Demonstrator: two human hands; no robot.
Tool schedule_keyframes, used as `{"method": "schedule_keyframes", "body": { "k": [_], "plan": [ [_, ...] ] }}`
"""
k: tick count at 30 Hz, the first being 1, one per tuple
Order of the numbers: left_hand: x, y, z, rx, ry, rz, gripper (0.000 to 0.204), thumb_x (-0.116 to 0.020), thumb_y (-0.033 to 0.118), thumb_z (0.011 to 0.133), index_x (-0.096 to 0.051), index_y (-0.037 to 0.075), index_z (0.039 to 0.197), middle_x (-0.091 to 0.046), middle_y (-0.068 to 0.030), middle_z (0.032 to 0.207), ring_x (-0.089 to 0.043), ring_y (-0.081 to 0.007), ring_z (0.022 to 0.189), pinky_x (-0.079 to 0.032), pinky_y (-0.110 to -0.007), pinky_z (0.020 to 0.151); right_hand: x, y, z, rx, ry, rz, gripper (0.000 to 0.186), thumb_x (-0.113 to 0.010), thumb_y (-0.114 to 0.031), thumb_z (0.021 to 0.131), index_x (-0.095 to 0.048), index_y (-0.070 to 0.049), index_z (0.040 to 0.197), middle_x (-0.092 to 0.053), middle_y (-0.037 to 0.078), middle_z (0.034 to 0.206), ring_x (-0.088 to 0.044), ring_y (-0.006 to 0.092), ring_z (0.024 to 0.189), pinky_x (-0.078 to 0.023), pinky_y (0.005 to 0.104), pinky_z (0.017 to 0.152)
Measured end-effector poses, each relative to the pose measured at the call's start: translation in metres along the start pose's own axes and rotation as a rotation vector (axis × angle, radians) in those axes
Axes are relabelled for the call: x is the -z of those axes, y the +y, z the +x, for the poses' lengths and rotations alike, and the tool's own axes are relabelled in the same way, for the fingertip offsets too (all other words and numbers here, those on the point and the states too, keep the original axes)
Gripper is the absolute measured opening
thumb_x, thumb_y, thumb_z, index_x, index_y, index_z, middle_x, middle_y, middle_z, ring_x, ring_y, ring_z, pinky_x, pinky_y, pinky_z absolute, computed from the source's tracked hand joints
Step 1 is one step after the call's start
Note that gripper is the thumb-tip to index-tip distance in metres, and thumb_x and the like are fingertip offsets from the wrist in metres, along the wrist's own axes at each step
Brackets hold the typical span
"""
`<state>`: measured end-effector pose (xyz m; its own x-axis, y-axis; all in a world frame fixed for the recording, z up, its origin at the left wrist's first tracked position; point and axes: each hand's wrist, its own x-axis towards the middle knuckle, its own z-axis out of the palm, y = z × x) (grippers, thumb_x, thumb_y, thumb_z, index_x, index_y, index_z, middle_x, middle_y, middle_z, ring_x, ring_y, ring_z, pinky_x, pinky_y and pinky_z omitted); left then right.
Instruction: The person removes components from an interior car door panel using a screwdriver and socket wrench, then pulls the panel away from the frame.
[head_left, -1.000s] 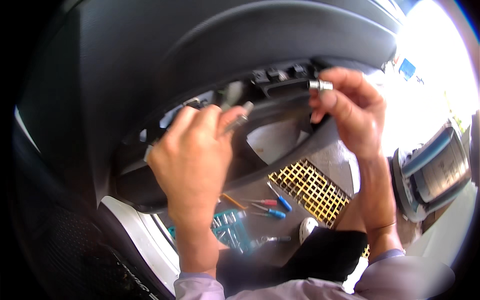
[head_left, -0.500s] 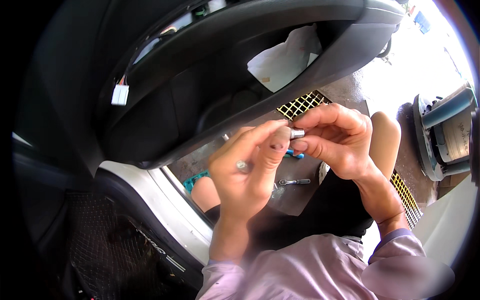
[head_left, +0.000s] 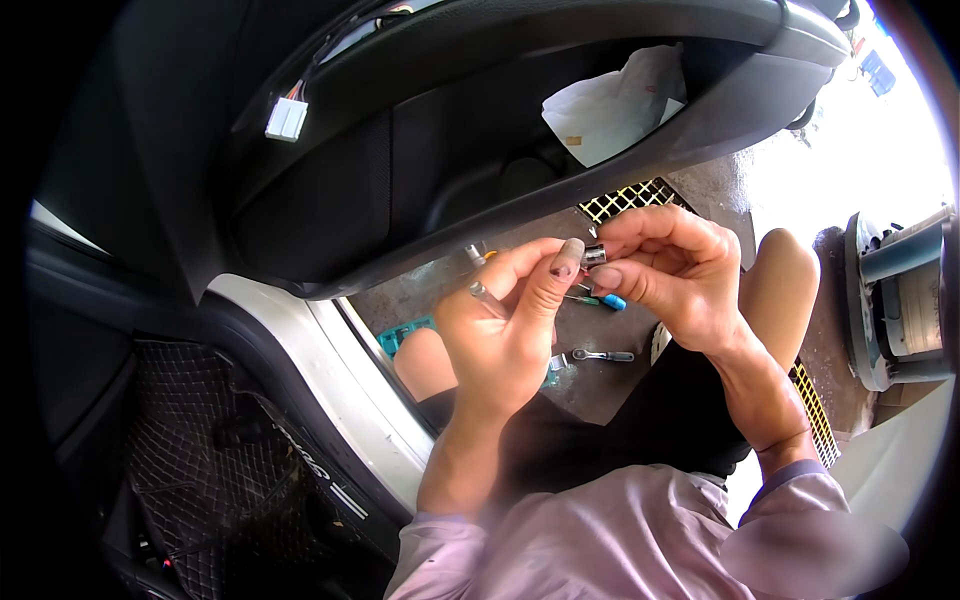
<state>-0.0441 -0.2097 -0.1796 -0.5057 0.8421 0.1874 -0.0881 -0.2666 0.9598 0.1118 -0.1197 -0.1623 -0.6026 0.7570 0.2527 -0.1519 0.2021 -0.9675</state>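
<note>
The right hand [head_left: 680,280] pinches a short silver cylinder [head_left: 595,255] between thumb and fingertips, right of the frame's centre; the left hand [head_left: 505,330] meets it from the left, thumb laid along its forefinger and thumb tip at the cylinder's near end; whether that thumb presses on the metal or only rests beside it, I cannot tell. A second metal piece [head_left: 487,297] juts from the left hand's grasp at the web of the thumb, the rest of it hidden by the curled hand.

The likeliest trouble is a drop; the cylinder looks smooth and only fingertips hold it, so a slight roll of the right thumb could send it to the floor, near the ratchet [head_left: 605,356] and the blue-handled tool [head_left: 613,301] at lower centre; the metal piece could also slide out if the left hand opens to help.

The cylinder's long axis runs nearly level across the frame, one end toward the left thumb, the other toward the right palm; the metal piece slants, its visible end toward the upper left; the door pocket [head_left: 330,215] spans the frame above both hands, well apart from them.
</note>
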Motion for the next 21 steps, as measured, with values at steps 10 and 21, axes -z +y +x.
{"method": "schedule_keyframes", "body": {
  "k": [10,21],
  "plan": [
    [0.002,-0.009,-0.004,0.014,0.027,0.028,0.021,-0.075,0.015,0.097,-0.076,-0.002,0.109,-0.070,-0.0006,0.079,-0.052,-0.0025,0.057,-0.039,-0.019,0.049,0.006,0.005,0.000,-0.172,-0.054,0.062,0.030,-0.079,0.003,0.088,-0.070,0.004,0.116,-0.076,0.011,0.101,-0.073,0.0158,0.095,-0.061,0.0300,0.086],
    [-0.006,-0.016,-0.008,0.017,0.019,0.020,0.022,-0.076,0.016,0.096,-0.075,-0.002,0.109,-0.073,-0.0031,0.084,-0.053,-0.0035,0.057,-0.040,-0.020,0.049,0.013,0.014,-0.009,-0.171,-0.035,0.098,0.026,-0.077,0.002,0.090,-0.070,0.003,0.114,-0.076,0.010,0.099,-0.073,0.0148,0.091,-0.061,0.0295,0.082]
  ]
}}
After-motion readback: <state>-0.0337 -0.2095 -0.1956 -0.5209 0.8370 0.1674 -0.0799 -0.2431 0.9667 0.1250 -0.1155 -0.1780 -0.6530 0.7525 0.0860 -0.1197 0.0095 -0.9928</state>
